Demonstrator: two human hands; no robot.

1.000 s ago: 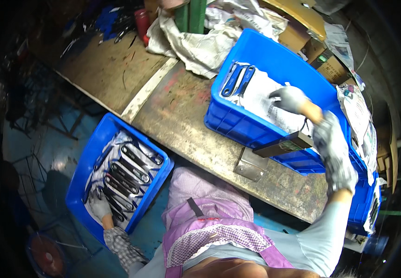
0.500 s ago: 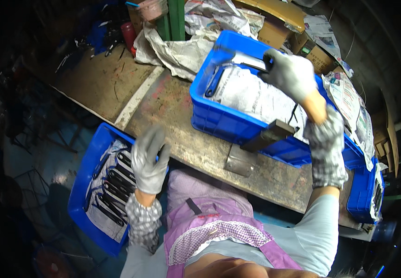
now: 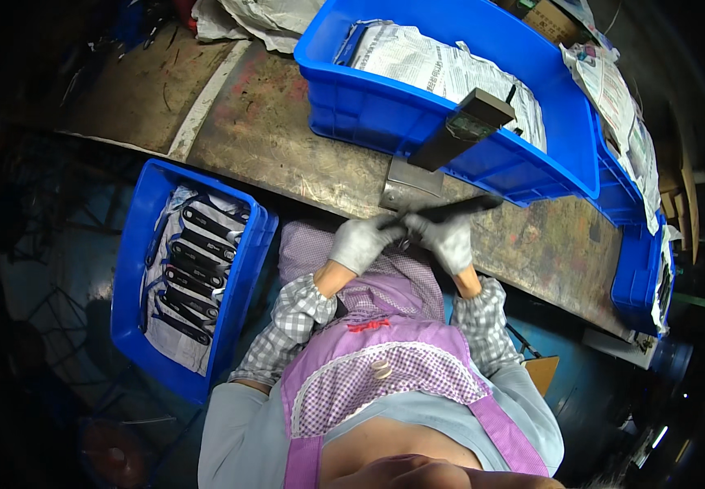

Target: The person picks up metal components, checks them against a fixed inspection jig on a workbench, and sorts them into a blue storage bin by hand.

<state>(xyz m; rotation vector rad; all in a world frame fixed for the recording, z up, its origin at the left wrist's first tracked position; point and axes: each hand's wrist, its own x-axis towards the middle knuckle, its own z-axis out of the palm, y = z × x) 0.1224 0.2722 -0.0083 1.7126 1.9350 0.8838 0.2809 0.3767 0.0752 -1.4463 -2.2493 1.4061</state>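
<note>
In front of my apron, at the bench's near edge, both gloved hands come together on a long, dark, blurred tool (image 3: 465, 206); its exact kind cannot be made out. My left hand (image 3: 360, 244) closes on its left end. Around its middle, my right hand (image 3: 448, 242) is closed, and the far end sticks out to the right. To my left, a blue bin (image 3: 238, 244) holds several black-handled tools (image 3: 196, 273) laid in a row on paper. Beyond my hands, a larger blue bin (image 3: 368, 98) on the bench holds newspaper (image 3: 426, 65).
A dark metal post (image 3: 466, 130) with a base plate (image 3: 405, 186) rises at the edge of the worn bench (image 3: 271, 138), before the large bin. More blue bins (image 3: 637, 269) stand at the right. Crumpled paper (image 3: 267, 20) lies at the back left.
My right hand has come out of the large bin, back toward my body, with the dark tool. My left hand has moved right from beside the left bin to meet it. The view has shifted.
</note>
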